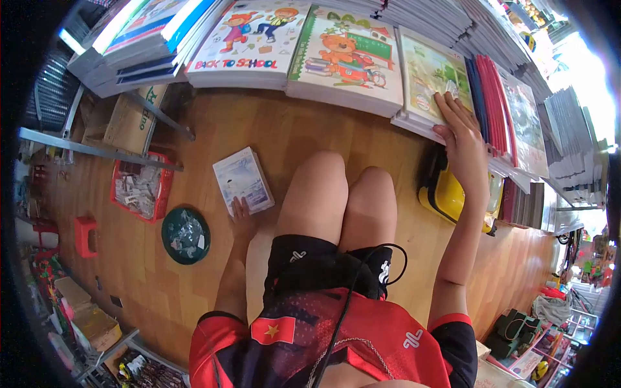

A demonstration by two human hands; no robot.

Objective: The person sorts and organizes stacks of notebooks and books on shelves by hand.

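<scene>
Notably, red basket [165,187] and green basin [174,254], left of frame, contain clear packets [137,193]. Left hand [242,221], centre-left, lies on blue-white book [240,176], fingers slightly parted; right hand [463,132], upper right, extends onto green-covered book [427,64], fingers narrowly spaced.

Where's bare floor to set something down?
Bare floor shows between the book under the left hand and the notebook row; more lies between the green basin and left sleeve. Crowded: that row, its stacks side by side at the right hand.
</scene>
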